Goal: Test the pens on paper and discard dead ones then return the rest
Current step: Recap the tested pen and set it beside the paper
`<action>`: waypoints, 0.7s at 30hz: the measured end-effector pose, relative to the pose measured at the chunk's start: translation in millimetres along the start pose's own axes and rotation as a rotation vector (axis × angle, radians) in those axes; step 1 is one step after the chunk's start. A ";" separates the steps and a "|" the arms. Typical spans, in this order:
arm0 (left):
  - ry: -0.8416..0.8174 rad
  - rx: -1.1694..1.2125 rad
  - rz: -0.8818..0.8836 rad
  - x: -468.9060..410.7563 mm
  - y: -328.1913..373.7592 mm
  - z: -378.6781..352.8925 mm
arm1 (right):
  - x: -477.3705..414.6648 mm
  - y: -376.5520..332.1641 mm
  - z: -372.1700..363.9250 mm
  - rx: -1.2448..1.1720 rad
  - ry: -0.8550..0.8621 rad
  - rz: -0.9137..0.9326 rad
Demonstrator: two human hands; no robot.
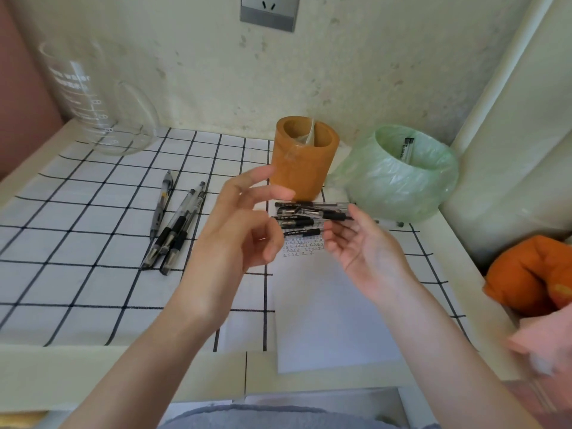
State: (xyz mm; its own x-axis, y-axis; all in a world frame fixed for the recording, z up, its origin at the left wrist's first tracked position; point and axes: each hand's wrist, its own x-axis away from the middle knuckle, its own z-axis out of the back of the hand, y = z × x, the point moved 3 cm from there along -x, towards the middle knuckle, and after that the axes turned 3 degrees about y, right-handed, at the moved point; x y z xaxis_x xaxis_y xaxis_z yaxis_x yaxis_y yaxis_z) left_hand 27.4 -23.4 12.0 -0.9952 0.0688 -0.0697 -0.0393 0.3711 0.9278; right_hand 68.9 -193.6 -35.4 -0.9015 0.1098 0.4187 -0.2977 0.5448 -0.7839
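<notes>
A pile of several black-and-clear pens point(301, 218) lies across the top of a white paper sheet point(328, 308), just above small ink test marks point(301, 246). My right hand point(362, 243) is palm-up with straight fingers, its fingertips touching the right end of that pile. My left hand point(247, 218) hovers left of the pile, loosely curled and holding nothing. Several more pens point(176, 226) lie side by side on the checked cloth to the left. An orange-brown pen holder point(305, 162) stands behind the pile. A green-bag-lined bin point(399, 181) to its right holds a pen point(407, 148).
A black-and-white checked cloth point(77, 243) covers the desk. A clear glass measuring jug point(93, 97) stands at the back left. An orange fabric bundle point(532, 274) lies at the right edge. A wall socket point(269, 10) sits above, and the wall is close behind.
</notes>
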 end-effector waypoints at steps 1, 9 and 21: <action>-0.012 -0.025 -0.012 0.4 -1.0 1.4 | -3.1 0.2 -0.7 0.009 -0.014 -0.014; -0.025 -0.234 -0.029 -3.3 -5.1 5.5 | -29.9 -6.6 -7.8 0.186 -0.177 -0.027; 0.290 -0.868 -0.056 -7.5 -23.0 34.4 | -24.4 -11.1 -6.6 0.630 -0.034 0.215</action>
State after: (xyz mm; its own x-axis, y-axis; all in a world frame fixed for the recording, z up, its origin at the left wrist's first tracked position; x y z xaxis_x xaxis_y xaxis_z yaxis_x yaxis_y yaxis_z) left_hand 38.9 -0.6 -21.4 -0.9688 -0.2066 -0.1370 -0.0254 -0.4671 0.8838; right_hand 96.4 -196.8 -33.9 -0.9677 0.1297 0.2164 -0.2274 -0.0775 -0.9707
